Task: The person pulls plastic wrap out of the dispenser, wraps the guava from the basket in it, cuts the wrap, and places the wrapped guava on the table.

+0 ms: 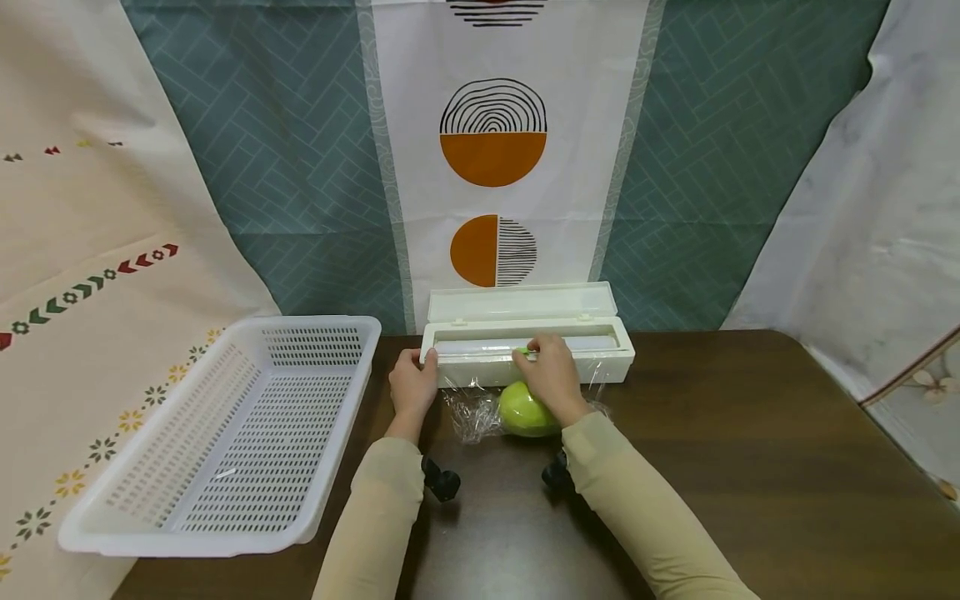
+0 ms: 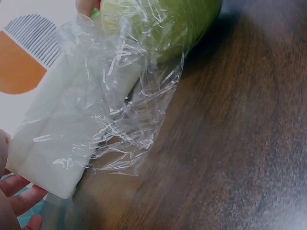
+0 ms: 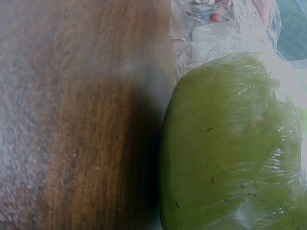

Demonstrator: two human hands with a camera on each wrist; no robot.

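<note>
A white cling film dispenser box (image 1: 480, 371) stands on the table with its lid raised and a roll of film (image 1: 480, 344) inside. My left hand (image 1: 412, 387) holds the box's left end, fingers curled at the corner. My right hand (image 1: 553, 375) pinches a small green slider (image 1: 522, 351) on the front edge of the box, around its middle. Just in front lies a round green fruit (image 1: 525, 412), covered by clear cling film (image 2: 129, 110) that runs down from the box. The film bunches up at the fruit's left. Fine dark specks mark the fruit's skin in the right wrist view.
At the left stands a white perforated plastic basket (image 1: 354, 400) with a small white piece (image 1: 224, 474) in it. A patterned cloth (image 1: 495, 50) hangs behind the brown wooden table (image 1: 720, 467). Black devices (image 1: 441, 482) sit under both wrists.
</note>
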